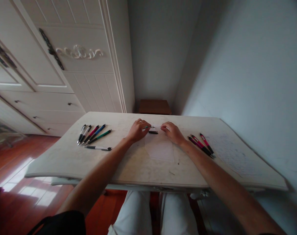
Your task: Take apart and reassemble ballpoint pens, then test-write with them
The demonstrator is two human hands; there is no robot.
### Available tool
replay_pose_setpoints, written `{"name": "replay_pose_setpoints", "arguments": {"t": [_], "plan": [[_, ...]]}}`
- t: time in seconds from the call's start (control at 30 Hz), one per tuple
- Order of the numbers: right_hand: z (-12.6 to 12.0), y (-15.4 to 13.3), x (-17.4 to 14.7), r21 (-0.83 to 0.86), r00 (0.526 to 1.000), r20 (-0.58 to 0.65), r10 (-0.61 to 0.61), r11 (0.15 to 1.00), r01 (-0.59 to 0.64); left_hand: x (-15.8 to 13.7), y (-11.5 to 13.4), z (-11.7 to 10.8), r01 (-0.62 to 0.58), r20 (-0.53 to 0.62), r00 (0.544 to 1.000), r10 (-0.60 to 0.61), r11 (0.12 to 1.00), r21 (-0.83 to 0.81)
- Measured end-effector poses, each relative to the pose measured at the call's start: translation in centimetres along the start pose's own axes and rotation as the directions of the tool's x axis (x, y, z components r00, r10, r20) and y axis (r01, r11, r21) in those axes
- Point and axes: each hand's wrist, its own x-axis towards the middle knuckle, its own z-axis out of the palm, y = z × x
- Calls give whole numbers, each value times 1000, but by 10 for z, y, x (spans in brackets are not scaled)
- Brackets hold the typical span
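My left hand (138, 130) is closed near the far middle of the table, with a slim green pen part (146, 127) showing at its fingertips. A short gap to the right, my right hand (172, 132) has its fingers pinched together; whatever they hold, if anything, is too small to make out. Between the hands lies a short black pen piece (153, 132), and small bits just beyond it are blurred. Under and in front of both hands is a sheet of white paper (160, 150).
Several pens (92, 134) fan out at the table's left, with a white and black pen (98, 148) lying crosswise below. Several red and black pens (201, 145) rest beside my right forearm. A handwritten sheet (231, 153) covers the right side. White cabinets (89, 81) and a grey wall (248, 81) flank the table.
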Motion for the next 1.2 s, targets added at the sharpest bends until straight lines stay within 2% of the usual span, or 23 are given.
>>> {"name": "replay_pose_setpoints", "arguments": {"t": [0.13,0.3,0.4,0.5,0.6,0.77,0.93,1.1,1.2], "plan": [[-6,-11,0,96,997,-54,49,994,-44,1,3,-6,-38,-81,996,36,999,-25],[-2,-25,-4,219,998,-23,55,975,-48,0,16,0,-128,-55,991,123,987,-96],[0,-31,-5,270,998,-9,69,961,-64,0,24,5,-170,-78,984,161,975,-142],[0,-35,-5,316,995,-5,96,945,-89,1,27,7,-201,-117,976,183,965,-168],[0,-36,-5,350,995,-2,102,932,-95,1,26,7,-222,-103,973,206,959,-174],[0,-38,-6,374,997,24,79,924,-82,0,24,6,-204,-79,978,194,967,-153],[0,-40,-6,351,997,37,70,933,-79,-2,22,6,-130,-28,991,128,984,-122],[0,-35,-6,306,996,37,81,948,-88,-2,17,7,-47,-68,997,42,997,-68],[1,-32,-5,253,998,29,60,965,-65,-2,16,8,-41,-62,997,37,997,-62]]}}
